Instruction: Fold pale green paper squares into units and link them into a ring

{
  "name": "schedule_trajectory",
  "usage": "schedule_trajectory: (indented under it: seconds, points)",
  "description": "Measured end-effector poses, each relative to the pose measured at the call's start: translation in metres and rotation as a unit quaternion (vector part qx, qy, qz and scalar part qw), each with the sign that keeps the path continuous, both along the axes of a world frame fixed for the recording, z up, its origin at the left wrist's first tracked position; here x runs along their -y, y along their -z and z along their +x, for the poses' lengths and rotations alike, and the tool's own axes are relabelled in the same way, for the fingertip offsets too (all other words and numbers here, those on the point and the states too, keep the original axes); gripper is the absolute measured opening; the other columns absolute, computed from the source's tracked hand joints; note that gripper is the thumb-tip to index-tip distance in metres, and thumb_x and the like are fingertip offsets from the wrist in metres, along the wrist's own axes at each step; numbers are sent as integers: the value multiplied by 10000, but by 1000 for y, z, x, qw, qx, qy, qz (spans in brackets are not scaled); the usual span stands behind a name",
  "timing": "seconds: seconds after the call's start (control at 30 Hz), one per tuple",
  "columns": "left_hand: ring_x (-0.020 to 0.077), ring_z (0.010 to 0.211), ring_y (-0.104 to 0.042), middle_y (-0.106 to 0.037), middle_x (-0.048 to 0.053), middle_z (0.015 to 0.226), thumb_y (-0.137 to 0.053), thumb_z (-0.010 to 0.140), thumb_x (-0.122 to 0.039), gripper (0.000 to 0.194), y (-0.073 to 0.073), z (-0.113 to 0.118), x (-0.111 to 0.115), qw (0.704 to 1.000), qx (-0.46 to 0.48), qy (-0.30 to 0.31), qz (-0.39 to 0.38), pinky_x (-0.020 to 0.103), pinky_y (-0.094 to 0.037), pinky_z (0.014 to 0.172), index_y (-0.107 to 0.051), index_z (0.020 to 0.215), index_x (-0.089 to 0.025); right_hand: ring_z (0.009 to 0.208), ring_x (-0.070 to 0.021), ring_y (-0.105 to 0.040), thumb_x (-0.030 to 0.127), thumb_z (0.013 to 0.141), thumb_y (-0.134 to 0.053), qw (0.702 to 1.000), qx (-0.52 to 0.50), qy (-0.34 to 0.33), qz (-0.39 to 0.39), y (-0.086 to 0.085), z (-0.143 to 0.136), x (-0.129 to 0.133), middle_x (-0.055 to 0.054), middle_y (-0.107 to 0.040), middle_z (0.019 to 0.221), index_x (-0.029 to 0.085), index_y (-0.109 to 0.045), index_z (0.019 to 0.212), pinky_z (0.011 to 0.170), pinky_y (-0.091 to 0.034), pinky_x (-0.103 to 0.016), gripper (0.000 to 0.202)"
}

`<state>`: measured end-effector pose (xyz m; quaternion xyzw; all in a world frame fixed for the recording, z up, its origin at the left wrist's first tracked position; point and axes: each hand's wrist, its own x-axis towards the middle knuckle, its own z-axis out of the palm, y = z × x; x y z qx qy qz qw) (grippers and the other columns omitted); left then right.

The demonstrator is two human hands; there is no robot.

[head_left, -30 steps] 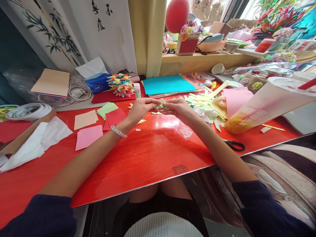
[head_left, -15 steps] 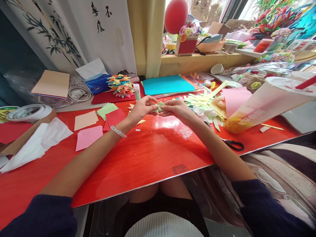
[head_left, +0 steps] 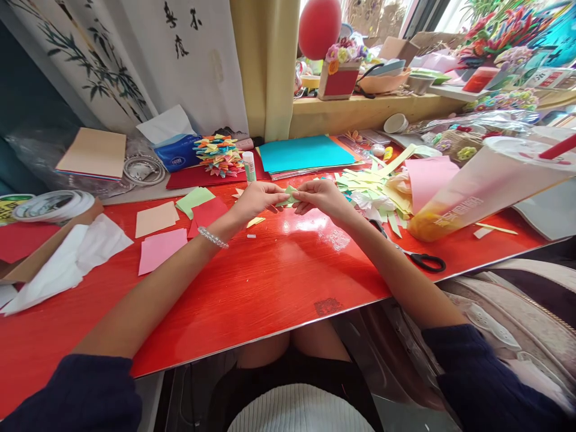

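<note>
The small green paper is between the left hand and right hand, both pinching it. More of the scissors shows than before.

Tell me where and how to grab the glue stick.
Take the glue stick by its white upper part, probably best pinched from above: it is slim and stands roughly upright with its top uncovered, while the left hand crowds its lower end from the near side.
</note>
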<state>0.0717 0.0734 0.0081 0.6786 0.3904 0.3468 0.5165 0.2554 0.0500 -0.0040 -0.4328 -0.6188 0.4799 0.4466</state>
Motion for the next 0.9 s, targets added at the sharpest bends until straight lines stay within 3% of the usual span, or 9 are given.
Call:
schedule_trajectory:
  seconds: [0.3,0.53,0.7,0.8,0.9]
  points:
    - [110,609,-569,-634,33,650,-760,664,-319,217,-1,0,1,1000,-11,14,8,273,-477,633,-680,688,-119,532,-123,-661,500,742,-718,1000,20,2,4,-3,-3,4,-38,-680,609,144,-653,698,537,-559,-230,365]
    - [99,570,-501,-572,6,584,-741,657,-364,260,9,-3,-6,998,-45,29,41,261,-409,585,-631,594,-138,546,-134,-663,414,776,-712,999,46,10,11,-1,-6,4,-33,-665,589,144,-632,710,543,-552,-240,290]
    - [93,565,-492,-567,-4,590,-728,671,-325,218,5,-3,-3,996,-64,42,40,248,-356,555,-618,628,-142,525,-114,-636,401,814,-666,995,82,10,54,2,-5,3,-13,-623,565,150,-607,717,519,-518,-213,275]
    - [73,538,-463,-543,-23,577,-747,668,-299,216,0,-1,2,996,-66,39,36,228,-318,512,-598,644,-144,555,-112,-629,449,808,-661,996,70,21,56,2,-7,4,-18,-630,649,156,-601,764,508,-524,-216,302]
    - [78,540,-508,-561,-20,614,-770,668,-340,275,-1,0,7,1000,3,20,0,229,-393,528,-577,702,-148,698,-138,-655,498,772,-684,999,25,4,29,1,-9,6,-38,-654,812,166,-611,850,552,-571,-240,349]
